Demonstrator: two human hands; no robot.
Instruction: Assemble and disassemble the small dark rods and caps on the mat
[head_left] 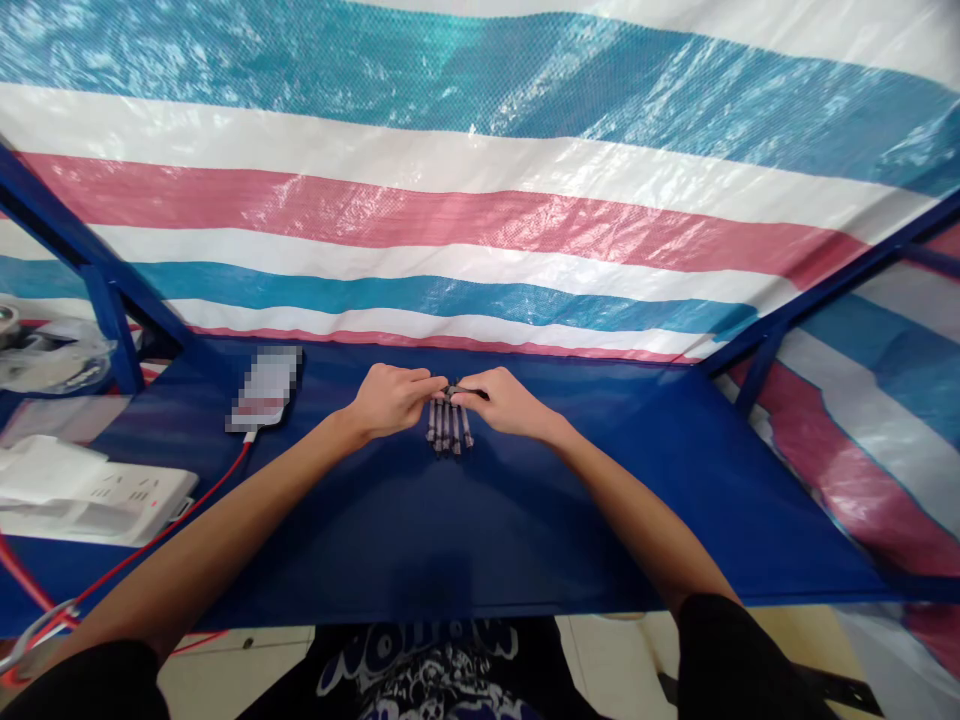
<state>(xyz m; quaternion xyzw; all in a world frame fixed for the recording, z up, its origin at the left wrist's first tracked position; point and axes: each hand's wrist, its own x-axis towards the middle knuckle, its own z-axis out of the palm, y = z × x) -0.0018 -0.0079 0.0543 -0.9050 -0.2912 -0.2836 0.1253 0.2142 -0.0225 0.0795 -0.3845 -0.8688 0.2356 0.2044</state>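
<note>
Several slim, dark greyish-purple sticks [448, 432] lie side by side on the blue tabletop, their near ends pointing towards me. They look like pens or small tubes, but their exact kind is too small to make out. At their far ends my left hand [397, 400] is closed, thumb and fingers pinching from the left. My right hand [506, 400] pinches from the other side, with a dark thin piece showing between its thumb and forefinger. The fingertips nearly meet and partly hide the sticks' far ends.
On the left a phone [266, 388], its screen blurred, is plugged into a red cable [214, 490]. A white power strip [127, 505] lies nearer the left edge. Blue frame bars [840, 290] and a striped plastic sheet [480, 220] enclose the blue table [525, 545].
</note>
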